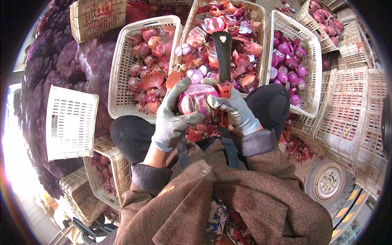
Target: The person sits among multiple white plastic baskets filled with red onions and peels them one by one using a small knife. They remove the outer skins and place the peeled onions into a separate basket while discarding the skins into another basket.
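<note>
A large red onion (197, 102) with a cut top is between my gloved hands, its skin partly torn. My left hand (171, 118) grips it from the left, thumb and fingers around its side. In my right hand (240, 110) is a knife (223, 56) with a red handle and a dark broad blade pointing away from me. The right thumb presses on the onion's peel. Beyond the hands stands a plastic crate (264, 36) heaped with dry skins and cut onion ends. Fingers of the right hand are partly hidden behind the onion.
Unpeeled onions fill a crate (114, 82) on the left. Peeled purple onions lie in a crate (317, 73) on the right. Net sacks of onions (61, 67) are piled far left, near a white basket (72, 122). Stacked crates (343, 101) and a wheel (329, 182) stand at right.
</note>
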`<act>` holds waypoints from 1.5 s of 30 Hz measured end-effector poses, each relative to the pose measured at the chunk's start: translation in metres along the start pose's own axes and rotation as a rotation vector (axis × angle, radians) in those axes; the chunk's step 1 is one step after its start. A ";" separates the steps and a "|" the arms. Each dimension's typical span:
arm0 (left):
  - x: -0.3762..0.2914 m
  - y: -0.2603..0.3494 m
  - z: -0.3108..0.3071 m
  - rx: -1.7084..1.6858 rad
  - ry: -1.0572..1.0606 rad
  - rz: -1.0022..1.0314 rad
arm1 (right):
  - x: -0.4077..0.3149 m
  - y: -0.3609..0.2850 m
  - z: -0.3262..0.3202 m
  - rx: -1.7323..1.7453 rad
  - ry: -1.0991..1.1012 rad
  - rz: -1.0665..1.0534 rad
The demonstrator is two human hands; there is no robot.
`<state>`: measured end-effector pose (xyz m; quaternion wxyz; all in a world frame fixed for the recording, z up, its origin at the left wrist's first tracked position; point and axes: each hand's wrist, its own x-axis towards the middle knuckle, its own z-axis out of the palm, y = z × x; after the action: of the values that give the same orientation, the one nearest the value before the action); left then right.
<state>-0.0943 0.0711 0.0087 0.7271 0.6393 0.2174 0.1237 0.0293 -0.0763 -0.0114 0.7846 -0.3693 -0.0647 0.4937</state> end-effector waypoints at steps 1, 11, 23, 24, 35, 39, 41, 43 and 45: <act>0.000 0.000 0.001 -0.030 0.017 -0.005 | 0.000 0.001 0.000 0.004 0.003 0.003; 0.005 -0.015 -0.005 -0.113 0.008 0.000 | 0.009 0.007 -0.003 -0.069 0.066 0.004; 0.008 -0.034 -0.012 0.288 0.083 0.183 | 0.018 0.015 -0.013 -0.080 0.061 0.040; 0.010 -0.034 -0.015 0.441 0.047 0.279 | 0.018 0.014 -0.015 -0.079 0.080 0.117; 0.018 -0.030 -0.024 -0.099 -0.110 -0.231 | 0.018 0.011 -0.025 -0.116 0.136 0.171; 0.030 -0.030 -0.033 -0.077 -0.124 -0.300 | 0.020 0.008 -0.028 0.011 0.096 0.266; 0.037 -0.027 -0.035 -0.179 -0.172 -0.300 | 0.021 0.008 -0.029 0.080 0.100 0.273; 0.045 -0.019 -0.039 -0.275 -0.244 -0.371 | 0.022 0.010 -0.031 0.114 0.081 0.227; 0.053 -0.014 -0.037 -0.207 -0.195 -0.368 | 0.024 0.013 -0.036 0.219 0.051 0.215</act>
<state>-0.0666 0.1258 -0.0163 0.8166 0.5200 0.2451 -0.0516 0.0484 -0.0722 -0.0517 0.7643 -0.2989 0.0492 0.5694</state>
